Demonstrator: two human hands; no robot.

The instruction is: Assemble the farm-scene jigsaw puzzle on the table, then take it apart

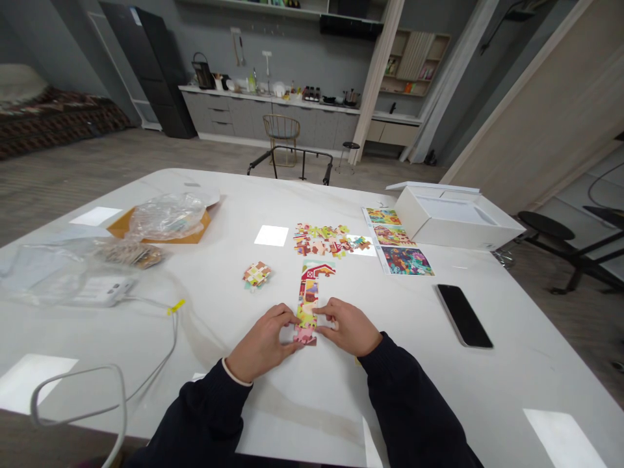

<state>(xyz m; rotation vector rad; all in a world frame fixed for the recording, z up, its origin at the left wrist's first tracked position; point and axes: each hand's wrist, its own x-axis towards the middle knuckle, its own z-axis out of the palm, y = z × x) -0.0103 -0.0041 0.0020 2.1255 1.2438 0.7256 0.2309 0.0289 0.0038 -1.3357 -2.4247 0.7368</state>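
A partly joined jigsaw puzzle (310, 292) lies flat on the white table, a tall strip with a red barn at its top and a short arm to the right. My left hand (266, 338) grips the strip's lower left edge between thumb and fingers. From the other side, my right hand (348, 324) presses thumb and forefinger against the lower right edge. Loose puzzle pieces (322, 240) are spread just beyond the strip. A small stack of pieces (257, 275) sits to the left.
Picture cards (407, 261) lie beside an open white box (453, 218) at the right. Nearer stands a phone (464, 316). At left are plastic wrap (168, 218) on an orange tray, a power strip (104, 290) and a looping white cable (121, 390).
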